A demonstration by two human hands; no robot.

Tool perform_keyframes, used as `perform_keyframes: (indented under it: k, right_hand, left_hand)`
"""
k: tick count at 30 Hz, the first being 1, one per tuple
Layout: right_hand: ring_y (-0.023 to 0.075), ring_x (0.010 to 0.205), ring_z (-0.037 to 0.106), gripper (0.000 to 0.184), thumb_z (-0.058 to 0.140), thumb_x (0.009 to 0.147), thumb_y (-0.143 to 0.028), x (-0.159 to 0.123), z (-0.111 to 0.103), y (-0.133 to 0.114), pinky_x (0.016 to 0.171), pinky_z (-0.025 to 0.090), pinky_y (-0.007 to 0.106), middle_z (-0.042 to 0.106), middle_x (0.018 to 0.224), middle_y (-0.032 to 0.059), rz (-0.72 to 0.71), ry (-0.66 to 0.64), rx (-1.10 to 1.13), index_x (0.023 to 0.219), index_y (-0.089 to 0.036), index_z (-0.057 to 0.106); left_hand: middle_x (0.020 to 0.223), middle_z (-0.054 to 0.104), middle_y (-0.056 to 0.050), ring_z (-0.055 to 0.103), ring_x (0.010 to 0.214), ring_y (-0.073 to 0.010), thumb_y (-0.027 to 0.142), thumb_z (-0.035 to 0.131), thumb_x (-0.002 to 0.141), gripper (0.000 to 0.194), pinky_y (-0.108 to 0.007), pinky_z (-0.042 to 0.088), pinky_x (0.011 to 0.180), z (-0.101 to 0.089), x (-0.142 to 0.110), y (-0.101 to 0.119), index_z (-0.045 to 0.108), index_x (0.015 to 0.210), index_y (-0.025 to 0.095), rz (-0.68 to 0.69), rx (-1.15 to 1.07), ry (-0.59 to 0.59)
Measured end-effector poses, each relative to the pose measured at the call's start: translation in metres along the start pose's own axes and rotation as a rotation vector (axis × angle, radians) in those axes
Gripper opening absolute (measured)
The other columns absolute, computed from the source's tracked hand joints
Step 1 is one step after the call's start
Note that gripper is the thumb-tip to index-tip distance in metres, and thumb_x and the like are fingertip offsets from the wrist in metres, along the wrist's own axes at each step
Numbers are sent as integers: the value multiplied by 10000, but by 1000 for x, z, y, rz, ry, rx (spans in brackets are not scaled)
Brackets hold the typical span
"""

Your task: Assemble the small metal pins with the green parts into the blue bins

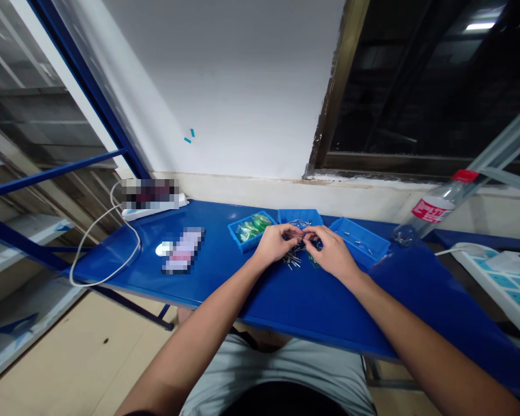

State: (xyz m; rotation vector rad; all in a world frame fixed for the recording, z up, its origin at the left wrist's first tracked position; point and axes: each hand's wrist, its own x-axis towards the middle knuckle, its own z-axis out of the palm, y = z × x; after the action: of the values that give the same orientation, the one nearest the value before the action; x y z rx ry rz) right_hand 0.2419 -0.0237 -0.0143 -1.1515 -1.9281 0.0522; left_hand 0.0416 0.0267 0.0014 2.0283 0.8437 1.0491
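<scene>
My left hand [275, 242] and my right hand [326, 247] meet fingertip to fingertip over the blue table, both pinched closed. Whatever sits between the fingers is too small to make out. Beneath them lies a loose pile of thin metal pins [292, 261], partly hidden by the hands, with a bit of green [313, 262] beside it. Behind the hands, a blue bin [299, 215] holds more metal pieces. Left of it, another blue bin [241, 245] contains green parts in clear plastic [253, 227]. To the right, a third blue bin [364, 254] has a few metal pieces inside.
A clear bottle with red cap [433, 205] leans at the back right. Further right is a white tray with teal squares [502, 277]. On the left are a blurred-out flat item [184, 249], a white round object [162, 249], a power strip [156, 207] and a looping white cable [85, 240].
</scene>
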Motion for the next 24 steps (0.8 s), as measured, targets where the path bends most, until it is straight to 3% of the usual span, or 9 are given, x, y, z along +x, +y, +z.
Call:
perform_keyframes:
  k: [6,10,14,17,20,24]
  right_hand:
    - [235,853,706,210,616,874,-194,1,1,0,827,563,371,726,947,52,96,-39,47,1080,-233,631]
    - [223,829,680,319,620,839,-181,1,2,-2,817,551,356,695,901,38,115,-64,43,1155,-221,611]
    - [182,667,591,229,589,864,-185,2,0,-5,699,514,320,646,805,17,147,-7,30,1083,-217,650]
    - [160,607,572,127,595,894,-229,3,-3,-9,627,485,301,655,781,12,204,50,74,992,-217,676]
    - [160,643,606,122,622,879,-220,3,-4,-11,634,494,298,687,829,20,208,40,91,961,-222,713]
    - [173,708,657,160,645,874,-213,3,-2,-10,657,542,302,724,913,40,197,5,125,1005,-221,736]
  left_hand:
    - [914,818,-65,786,844,-173,38,689,778,242,-257,623,813,4,-2,-1,776,986,125,-69,-135,-21]
    - [915,813,-82,792,868,-186,81,729,792,284,-264,622,816,6,-2,-1,750,1073,117,-103,-214,-15]
    - [911,806,-76,764,738,-159,272,773,860,362,-239,601,720,3,-3,3,725,1188,129,-81,-199,18]
    - [802,799,-59,751,648,-177,455,748,901,433,-260,601,668,0,-4,6,742,1196,137,-122,-164,-47]
    - [941,824,-98,804,874,-251,472,781,874,422,-311,636,810,1,-5,4,774,1132,139,-131,-180,-77]
    - [1093,814,-124,794,1019,-269,283,805,854,380,-356,638,917,4,-3,-6,730,1199,143,-115,-257,-45]
